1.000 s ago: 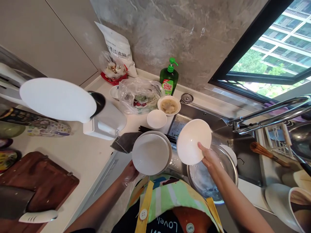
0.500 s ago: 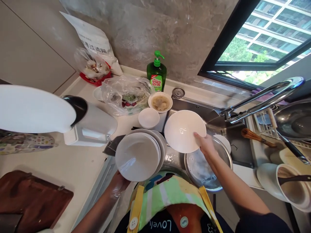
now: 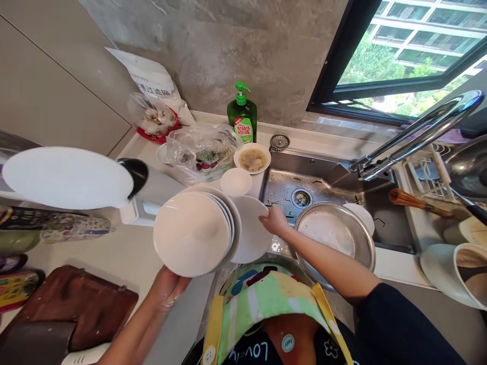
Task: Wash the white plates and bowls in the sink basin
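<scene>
Home kitchen, shown by a stainless-steel sink (image 3: 300,177) with a gooseneck faucet (image 3: 414,137), a bottle of green dish soap (image 3: 242,119), a wooden cutting board (image 3: 76,309), a dish rack (image 3: 422,167) and a window (image 3: 395,56) overlooking apartment blocks.

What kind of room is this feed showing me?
A home kitchen, by the look of it: a stainless steel sink, a green bottle of dish soap and a brown wooden chopping board.
</scene>
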The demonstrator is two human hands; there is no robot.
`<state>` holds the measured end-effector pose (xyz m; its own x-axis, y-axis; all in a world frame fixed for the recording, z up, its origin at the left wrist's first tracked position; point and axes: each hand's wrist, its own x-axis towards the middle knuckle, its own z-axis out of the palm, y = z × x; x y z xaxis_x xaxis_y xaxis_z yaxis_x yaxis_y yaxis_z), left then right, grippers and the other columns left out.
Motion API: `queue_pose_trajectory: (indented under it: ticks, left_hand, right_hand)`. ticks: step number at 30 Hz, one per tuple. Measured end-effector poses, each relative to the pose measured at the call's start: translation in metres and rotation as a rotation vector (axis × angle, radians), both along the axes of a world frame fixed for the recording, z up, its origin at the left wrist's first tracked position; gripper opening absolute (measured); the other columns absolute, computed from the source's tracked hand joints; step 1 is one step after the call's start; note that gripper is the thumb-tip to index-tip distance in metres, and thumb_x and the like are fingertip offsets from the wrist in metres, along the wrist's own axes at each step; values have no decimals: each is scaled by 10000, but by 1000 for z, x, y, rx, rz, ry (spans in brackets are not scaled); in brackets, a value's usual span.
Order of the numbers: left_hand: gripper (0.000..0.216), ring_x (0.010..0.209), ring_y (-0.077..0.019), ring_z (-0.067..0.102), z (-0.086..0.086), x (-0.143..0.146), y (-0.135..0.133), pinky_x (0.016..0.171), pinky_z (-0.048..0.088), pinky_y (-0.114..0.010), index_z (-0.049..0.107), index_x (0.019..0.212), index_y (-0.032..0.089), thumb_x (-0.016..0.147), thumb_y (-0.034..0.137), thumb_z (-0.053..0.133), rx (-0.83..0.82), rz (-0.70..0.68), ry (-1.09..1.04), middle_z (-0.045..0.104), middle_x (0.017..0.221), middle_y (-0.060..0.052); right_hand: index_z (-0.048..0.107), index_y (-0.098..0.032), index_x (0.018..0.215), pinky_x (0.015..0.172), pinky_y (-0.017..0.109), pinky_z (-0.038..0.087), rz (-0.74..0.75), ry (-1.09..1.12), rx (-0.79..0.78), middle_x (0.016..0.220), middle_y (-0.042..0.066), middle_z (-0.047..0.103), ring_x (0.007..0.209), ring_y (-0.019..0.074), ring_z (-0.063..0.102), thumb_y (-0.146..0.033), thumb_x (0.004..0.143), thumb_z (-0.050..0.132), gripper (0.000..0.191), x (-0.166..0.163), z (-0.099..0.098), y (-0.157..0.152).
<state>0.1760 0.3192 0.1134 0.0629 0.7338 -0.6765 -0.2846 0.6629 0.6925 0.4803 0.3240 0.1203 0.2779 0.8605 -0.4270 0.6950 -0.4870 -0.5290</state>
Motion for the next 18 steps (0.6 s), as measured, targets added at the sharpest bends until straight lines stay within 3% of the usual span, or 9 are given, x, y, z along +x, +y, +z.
queue_pose_trajectory:
  ticks: [2, 4, 7, 11, 15, 18]
  left_hand:
    - [682, 470, -147, 598, 0, 8, -2, 245, 302, -137, 598, 1181, 144, 518, 208, 747, 10, -15, -5, 714, 768, -58]
    - [694, 567, -177, 637, 0, 17, -2, 312, 400, -158, 609, 1157, 140, 484, 201, 764, 26, -7, -43, 717, 805, -64]
    - [659, 885, -277, 654, 0, 28, -2, 591, 564, -260, 637, 1096, 137, 451, 179, 772, 43, -6, -110, 718, 881, -82]
    - [529, 1096, -340, 563, -6, 36, -1, 866, 523, -394, 670, 958, 136, 441, 154, 785, 41, -12, -155, 715, 904, -95]
    - [434, 1084, -335, 574, -15, 40, -2, 907, 494, -441, 671, 889, 154, 469, 136, 778, 9, -26, -186, 716, 879, -76]
    - [381, 1027, -315, 608, -19, 44, -3, 887, 505, -434, 671, 859, 159, 491, 116, 761, -8, -33, -202, 716, 829, -60]
  right_hand:
    - [719, -144, 914, 657, 222, 427, 18, 15, -10, 845, 82, 710, 789, 185, 644, -209, 763, 570, 222, -9, -10, 2]
    - [710, -145, 952, 680, 229, 435, 18, 14, -44, 895, 92, 710, 836, 197, 646, -222, 760, 585, 242, -14, -18, 2]
    - [693, -132, 984, 706, 246, 438, 30, -12, -91, 958, 116, 701, 899, 224, 642, -233, 764, 588, 264, -18, -25, 1]
    - [651, -127, 1013, 718, 256, 429, 55, -63, -50, 1008, 127, 686, 941, 234, 629, -243, 785, 565, 270, -20, -30, 1]
    - [611, -120, 988, 696, 271, 416, 93, -122, -34, 935, 130, 684, 876, 235, 628, -260, 792, 562, 246, -14, -29, -3]
    - [572, -138, 1014, 671, 255, 406, 16, -85, 199, 836, 72, 665, 767, 183, 605, -254, 836, 500, 225, -5, -9, -9]
